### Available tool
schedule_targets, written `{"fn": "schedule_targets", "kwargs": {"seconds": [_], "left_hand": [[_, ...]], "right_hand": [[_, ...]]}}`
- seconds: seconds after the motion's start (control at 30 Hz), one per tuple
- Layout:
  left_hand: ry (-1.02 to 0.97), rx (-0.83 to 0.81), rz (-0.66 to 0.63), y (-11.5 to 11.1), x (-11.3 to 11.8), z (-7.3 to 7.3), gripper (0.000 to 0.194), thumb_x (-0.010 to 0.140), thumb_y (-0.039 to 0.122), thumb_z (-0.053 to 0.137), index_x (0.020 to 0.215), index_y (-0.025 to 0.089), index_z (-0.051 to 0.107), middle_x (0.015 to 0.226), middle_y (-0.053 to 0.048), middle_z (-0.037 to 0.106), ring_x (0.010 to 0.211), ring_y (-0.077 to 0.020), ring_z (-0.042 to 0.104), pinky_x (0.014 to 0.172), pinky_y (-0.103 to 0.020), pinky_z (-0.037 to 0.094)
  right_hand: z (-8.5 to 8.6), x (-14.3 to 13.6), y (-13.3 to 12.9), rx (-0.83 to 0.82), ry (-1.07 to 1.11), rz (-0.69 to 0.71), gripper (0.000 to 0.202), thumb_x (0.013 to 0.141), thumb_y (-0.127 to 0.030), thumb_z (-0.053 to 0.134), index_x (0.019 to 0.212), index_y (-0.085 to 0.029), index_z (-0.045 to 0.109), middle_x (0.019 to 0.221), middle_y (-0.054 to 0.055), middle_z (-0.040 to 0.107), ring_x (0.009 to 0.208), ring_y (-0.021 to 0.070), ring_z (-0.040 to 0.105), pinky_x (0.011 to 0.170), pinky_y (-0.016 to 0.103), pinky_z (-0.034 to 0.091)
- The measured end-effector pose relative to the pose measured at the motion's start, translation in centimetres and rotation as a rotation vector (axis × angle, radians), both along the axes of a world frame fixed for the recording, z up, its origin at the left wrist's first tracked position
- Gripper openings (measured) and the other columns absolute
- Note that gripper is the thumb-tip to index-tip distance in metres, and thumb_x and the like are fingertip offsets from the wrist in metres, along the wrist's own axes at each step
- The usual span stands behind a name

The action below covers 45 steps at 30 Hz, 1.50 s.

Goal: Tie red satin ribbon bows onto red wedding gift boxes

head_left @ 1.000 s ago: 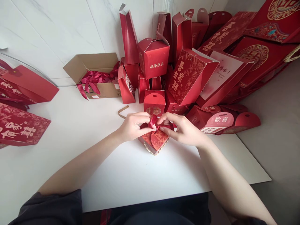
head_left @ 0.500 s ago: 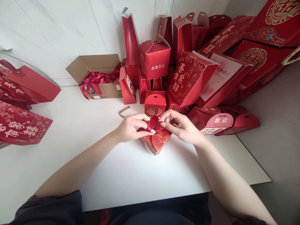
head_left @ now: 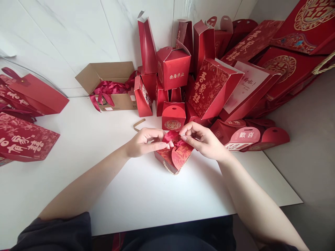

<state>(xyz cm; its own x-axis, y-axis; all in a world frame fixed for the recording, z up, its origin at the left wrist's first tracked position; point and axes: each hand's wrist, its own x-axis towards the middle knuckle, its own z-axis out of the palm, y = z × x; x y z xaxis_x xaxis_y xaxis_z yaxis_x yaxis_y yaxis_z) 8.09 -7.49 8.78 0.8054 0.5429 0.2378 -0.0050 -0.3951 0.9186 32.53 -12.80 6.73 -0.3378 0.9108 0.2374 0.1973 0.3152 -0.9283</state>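
A small red gift box point(head_left: 180, 157) with a gold floral print and overlapping rounded flaps sits on the white table in front of me. A twisted gold cord point(head_left: 171, 171) hangs along its near edges. Over its top, a red satin ribbon point(head_left: 170, 136) is held up in a loop. My left hand point(head_left: 150, 142) pinches the ribbon from the left, fingertips closed on it. From the right, my right hand point(head_left: 200, 138) pinches another part of the ribbon between thumb and fingers. The fingers hide part of the ribbon and of the box top.
An open cardboard box point(head_left: 117, 101) with loose red ribbons stands at the back left. Several red gift boxes point(head_left: 174, 68) are piled at the back and right. Red gift bags point(head_left: 28, 139) stand at the left. A thin brown strip point(head_left: 138, 123) lies behind my left hand.
My left fingers have shifted on the ribbon, and its loop has tipped over lower and flatter. My right hand has barely moved, still pinching. The box has turned very slightly.
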Motion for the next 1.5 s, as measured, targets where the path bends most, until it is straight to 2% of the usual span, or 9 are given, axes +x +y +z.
{"fn": "schedule_targets", "kwargs": {"seconds": [0.13,0.3,0.63,0.77,0.87,0.97,1.17,1.3,1.5], "left_hand": [[0.0,-0.057,-0.003,0.1,0.0,0.5,0.015,0.086,0.027,0.067,0.088,0.015,0.076,0.087,-0.012,0.075,0.076,-0.0196,0.07,0.072,-0.032,0.057],[0.059,-0.066,-0.023,0.5,-0.4,0.7,0.014,0.08,0.027,0.072,0.079,0.013,0.074,0.07,-0.008,0.07,0.061,-0.0154,0.062,0.055,-0.026,0.052],[0.222,0.024,-0.226,2.3,-2.2,1.7,0.009,0.078,0.025,0.075,0.075,0.018,0.072,0.073,-0.007,0.07,0.064,-0.0161,0.065,0.06,-0.026,0.053],[0.26,-0.093,-0.363,2.4,-3.1,2.6,0.023,0.079,0.043,0.071,0.074,0.021,0.074,0.07,-0.01,0.071,0.061,-0.0199,0.066,0.058,-0.028,0.055],[0.236,-0.325,-0.452,1.9,-4.0,4.0,0.044,0.073,0.064,0.065,0.07,0.022,0.078,0.061,-0.013,0.071,0.042,-0.0195,0.062,0.038,-0.027,0.047],[0.513,-0.384,-0.508,1.0,-4.1,5.8,0.049,0.076,0.066,0.061,0.069,0.021,0.079,0.055,-0.011,0.067,0.037,-0.0165,0.057,0.038,-0.027,0.043],[0.707,0.17,0.242,-2.1,-0.8,6.2,0.041,0.091,0.052,0.046,0.071,0.019,0.06,0.066,0.001,0.058,0.054,-0.0103,0.048,0.054,-0.024,0.038],[0.8,0.428,0.353,-4.8,1.1,4.9,0.039,0.078,0.058,0.062,0.081,0.021,0.052,0.075,0.003,0.058,0.061,-0.013,0.05,0.056,-0.027,0.037],[0.839,0.674,0.368,-6.6,1.7,3.9,0.005,0.084,0.024,0.049,0.089,0.021,0.05,0.083,0.001,0.058,0.07,-0.0166,0.054,0.06,-0.03,0.038]], "right_hand": [[0.1,0.3,0.0,0.001,-0.014,0.0,0.016,0.094,-0.035,0.056,0.101,-0.02,0.056,0.073,-0.003,0.046,0.058,0.0092,0.04,0.054,0.024,0.036],[0.2,0.5,0.0,0.012,-0.025,-0.009,0.015,0.094,-0.034,0.057,0.1,-0.02,0.057,0.072,-0.003,0.046,0.059,0.0096,0.042,0.055,0.025,0.038],[0.7,1.4,-0.1,-0.01,-0.094,0.008,0.016,0.093,-0.029,0.057,0.105,-0.019,0.06,0.071,-0.003,0.048,0.06,0.0101,0.044,0.058,0.026,0.039],[0.9,1.5,-0.1,-0.004,-0.141,0.035,0.014,0.093,-0.03,0.057,0.104,-0.021,0.057,0.069,-0.004,0.047,0.059,0.0096,0.044,0.058,0.025,0.038],[1.1,1.5,-0.2,-0.066,-0.154,0.047,0.017,0.094,-0.036,0.055,0.104,-0.022,0.055,0.067,-0.005,0.046,0.057,0.0088,0.04,0.055,0.024,0.036],[1.4,1.4,-0.3,-0.116,-0.163,0.034,0.023,0.093,-0.044,0.056,0.098,-0.022,0.054,0.069,-0.004,0.047,0.057,0.0089,0.038,0.053,0.024,0.032],[1.5,1.3,-0.2,-0.106,-0.225,0.067,0.033,0.089,-0.05,0.06,0.08,-0.02,0.05,0.066,-0.004,0.044,0.06,0.0102,0.036,0.055,0.026,0.03],[1.6,1.3,-0.2,-0.048,-0.304,0.093,0.034,0.086,-0.049,0.064,0.076,-0.019,0.05,0.071,-0.003,0.049,0.064,0.0107,0.038,0.059,0.026,0.032],[1.5,1.1,-0.4,-0.076,-0.283,0.058,0.027,0.09,-0.046,0.059,0.085,-0.021,0.053,0.065,-0.005,0.041,0.059,0.0103,0.034,0.056,0.026,0.03]]}}
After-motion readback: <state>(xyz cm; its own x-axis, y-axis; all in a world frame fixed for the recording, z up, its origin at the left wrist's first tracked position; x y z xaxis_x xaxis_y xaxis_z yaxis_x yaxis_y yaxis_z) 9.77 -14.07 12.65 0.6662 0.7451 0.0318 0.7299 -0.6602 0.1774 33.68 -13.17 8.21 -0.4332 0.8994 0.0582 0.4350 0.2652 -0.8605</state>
